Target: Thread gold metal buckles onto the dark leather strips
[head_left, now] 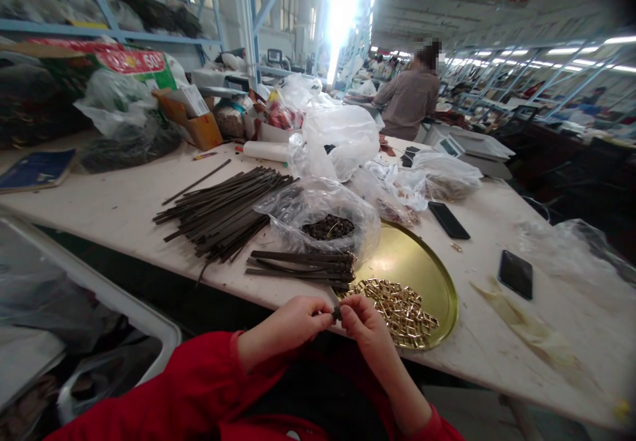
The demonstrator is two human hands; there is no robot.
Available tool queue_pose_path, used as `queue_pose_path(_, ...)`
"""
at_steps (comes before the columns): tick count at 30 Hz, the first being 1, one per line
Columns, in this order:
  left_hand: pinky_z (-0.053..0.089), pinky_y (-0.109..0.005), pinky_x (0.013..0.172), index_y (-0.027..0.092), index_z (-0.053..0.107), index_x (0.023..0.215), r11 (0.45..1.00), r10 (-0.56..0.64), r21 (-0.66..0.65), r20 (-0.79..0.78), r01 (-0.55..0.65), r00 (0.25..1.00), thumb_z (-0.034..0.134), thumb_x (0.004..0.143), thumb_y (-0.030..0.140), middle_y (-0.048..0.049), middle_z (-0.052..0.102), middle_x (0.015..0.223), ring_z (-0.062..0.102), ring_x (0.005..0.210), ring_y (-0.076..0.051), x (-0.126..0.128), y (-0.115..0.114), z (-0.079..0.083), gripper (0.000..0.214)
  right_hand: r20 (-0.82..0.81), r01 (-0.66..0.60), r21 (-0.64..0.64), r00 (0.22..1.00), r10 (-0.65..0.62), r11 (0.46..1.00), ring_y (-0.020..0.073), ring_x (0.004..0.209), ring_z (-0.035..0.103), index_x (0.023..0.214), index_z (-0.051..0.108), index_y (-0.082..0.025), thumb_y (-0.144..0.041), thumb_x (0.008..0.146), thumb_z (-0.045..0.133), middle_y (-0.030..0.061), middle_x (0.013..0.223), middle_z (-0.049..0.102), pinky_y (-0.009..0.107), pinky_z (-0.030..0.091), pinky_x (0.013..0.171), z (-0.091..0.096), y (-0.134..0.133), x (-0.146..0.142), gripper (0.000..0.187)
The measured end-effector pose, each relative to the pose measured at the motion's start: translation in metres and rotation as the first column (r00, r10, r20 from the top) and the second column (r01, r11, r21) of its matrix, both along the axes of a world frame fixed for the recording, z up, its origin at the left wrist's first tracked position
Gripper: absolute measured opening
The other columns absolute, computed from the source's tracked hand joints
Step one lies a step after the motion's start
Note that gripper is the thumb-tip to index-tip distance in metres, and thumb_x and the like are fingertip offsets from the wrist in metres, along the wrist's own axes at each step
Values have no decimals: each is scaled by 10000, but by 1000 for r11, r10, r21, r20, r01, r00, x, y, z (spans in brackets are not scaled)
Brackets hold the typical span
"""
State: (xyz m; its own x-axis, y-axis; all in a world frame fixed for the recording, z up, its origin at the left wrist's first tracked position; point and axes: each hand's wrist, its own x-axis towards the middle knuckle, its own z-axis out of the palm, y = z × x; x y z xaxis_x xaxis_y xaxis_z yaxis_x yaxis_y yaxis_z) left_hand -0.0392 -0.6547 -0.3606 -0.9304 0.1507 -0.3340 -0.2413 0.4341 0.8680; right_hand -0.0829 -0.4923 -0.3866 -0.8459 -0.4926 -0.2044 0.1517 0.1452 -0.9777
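My left hand (298,322) and my right hand (368,328) meet at the table's front edge, both with fingers closed in a pinch. Between their fingertips is a small dark piece (336,312); its exact kind is mostly hidden by the fingers. Just beyond lies a stack of dark straps (298,267) with metal fittings at their right ends. Close to my right hand, a heap of gold-coloured metal buckles (405,312) rests on a round golden tray (422,255). An opened clear plastic bag (368,219) behind the straps holds many small dark pieces (330,227).
A larger spread of dark strips (228,209) covers the table's left middle. Two black phones (448,220) lie to the right, near a yellowish strip (531,328). Plastic bags (342,140) and a cardboard box (199,126) stand behind. Another person (410,100) stands farther back.
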Motion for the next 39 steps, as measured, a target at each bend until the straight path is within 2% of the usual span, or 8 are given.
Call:
queue_pose_path(4,268,-210,463,143,540,684,1000,11,-26,-14,-11,1000,435,779,326,23,481,538,437,509,-115,2,3,4,232,-209,36,117,978,-11,992,121,609,464,762,547,-171,-431,777,560,-5,652,528,250,367,579,0,2,6,260)
queue_pose_path(16,322,-224,545,128,540,740,980,191,64,-40,-189,981,471,744,279,11,522,638,445,607,-123,9,16,7,166,-277,99,73,958,-76,992,129,628,506,780,571,-171,-393,760,584,7,682,565,247,410,589,4,-1,15,223)
queue_pose_path(20,354,-224,588,122,556,835,964,225,162,-87,-209,970,470,733,235,-1,550,704,463,645,-122,12,18,7,174,-304,105,93,950,-72,990,126,614,509,775,570,-172,-380,759,586,5,678,569,246,408,578,7,1,15,209)
queue_pose_path(26,308,-192,487,135,452,1062,906,276,346,-47,-244,960,396,755,169,61,432,572,383,501,-85,15,20,-4,313,-301,142,98,948,-107,985,153,678,535,821,574,-172,-393,768,577,28,739,591,273,430,626,4,-3,23,227)
queue_pose_path(30,321,-193,499,139,389,1122,873,277,432,-53,-229,959,363,774,149,73,415,544,381,485,-82,16,18,-10,349,-315,118,36,944,-100,992,164,769,554,906,609,-177,-402,849,457,56,845,609,280,438,682,10,-2,28,277)
queue_pose_path(34,326,-199,519,127,358,1184,899,172,422,-101,-114,980,377,820,182,63,419,571,389,515,-82,19,13,-1,369,-108,170,-52,979,-174,984,131,689,526,833,588,-181,-416,761,595,13,743,565,248,431,643,13,-5,24,246)
queue_pose_path(36,340,-204,535,123,331,1226,905,128,420,-107,-72,986,379,851,233,38,457,639,412,555,-84,21,11,3,393,118,108,-146,989,-91,983,131,732,541,948,580,-199,-410,723,643,10,812,582,259,445,695,11,-7,22,315)
queue_pose_path(39,363,-208,552,110,274,1281,900,95,435,-101,-42,990,395,862,280,1,500,728,446,603,-91,22,9,0,469,347,0,-279,932,101,960,133,745,561,1050,588,-214,-409,766,599,17,845,614,292,452,748,6,-11,24,344)
